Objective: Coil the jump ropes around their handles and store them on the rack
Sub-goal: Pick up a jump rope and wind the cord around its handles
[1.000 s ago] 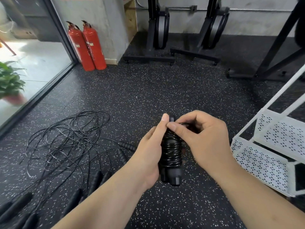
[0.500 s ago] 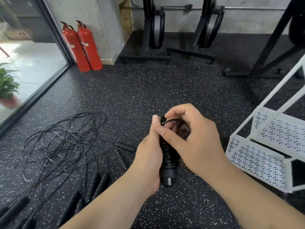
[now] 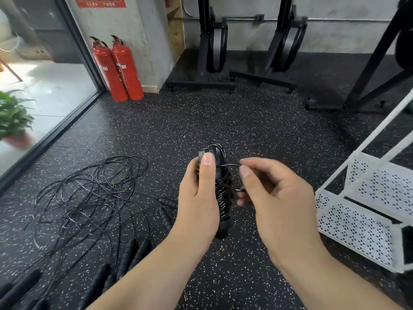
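My left hand (image 3: pixel 197 198) grips a black jump rope bundle (image 3: pixel 221 193), its cord coiled round the paired handles, held upright over the floor with my thumb pressed near the top. My right hand (image 3: pixel 274 198) is just right of it and pinches a short loop of the cord end (image 3: pixel 232 175) between thumb and fingers. A tangle of loose black jump ropes (image 3: pixel 89 198) lies on the floor to the left, with several black handles (image 3: pixel 134 253) near the bottom left. The white perforated rack (image 3: pixel 357 224) stands at the right.
Two red fire extinguishers (image 3: pixel 116 68) stand by the wall at the back left, beside a glass door. Black gym machine frames (image 3: pixel 212 52) line the back wall. A potted plant (image 3: pixel 13 117) sits outside at the far left. Speckled black rubber floor lies all around.
My right hand has drawn away from the top of the bundle to its right side, pulling out a small loop of cord. The bundle sits a little higher in my left hand.
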`<state>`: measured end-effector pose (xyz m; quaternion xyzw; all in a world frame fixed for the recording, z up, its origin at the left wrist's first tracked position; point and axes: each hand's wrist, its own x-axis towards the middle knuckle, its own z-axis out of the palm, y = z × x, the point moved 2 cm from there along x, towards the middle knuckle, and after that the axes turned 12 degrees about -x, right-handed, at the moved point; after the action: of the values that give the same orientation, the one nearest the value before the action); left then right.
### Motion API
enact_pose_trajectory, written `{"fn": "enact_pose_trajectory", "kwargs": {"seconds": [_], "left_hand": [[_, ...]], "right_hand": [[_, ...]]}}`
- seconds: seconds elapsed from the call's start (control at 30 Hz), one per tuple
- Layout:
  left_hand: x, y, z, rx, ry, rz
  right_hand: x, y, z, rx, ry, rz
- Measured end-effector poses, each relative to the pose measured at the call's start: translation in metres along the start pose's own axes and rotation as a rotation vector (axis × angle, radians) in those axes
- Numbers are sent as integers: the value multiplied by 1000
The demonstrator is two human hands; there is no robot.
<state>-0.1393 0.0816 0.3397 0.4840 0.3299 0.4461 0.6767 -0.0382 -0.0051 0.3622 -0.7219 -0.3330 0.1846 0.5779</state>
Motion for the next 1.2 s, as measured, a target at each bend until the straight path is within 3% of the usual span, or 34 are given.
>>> {"fn": "enact_pose_trajectory", "kwargs": {"seconds": [0.2,0.4,0.73,0.93,1.2], "left_hand": [[-5,3,1,82,-52,131],[-2,1,-3,151,-22,172],[-4,-7,-3,222,-64,213],[-6,-3,-4,253,-79,259],[-6,-6,-11,282,-55,234]], "right_hand": [[-3,10,5,73,57,148],[-2,11,4,79,-16,190],[-13,-12,4,137,1,-27],[-20,-17,6,195,54,-79],[-22,-17,11,62,-3,-83]]}}
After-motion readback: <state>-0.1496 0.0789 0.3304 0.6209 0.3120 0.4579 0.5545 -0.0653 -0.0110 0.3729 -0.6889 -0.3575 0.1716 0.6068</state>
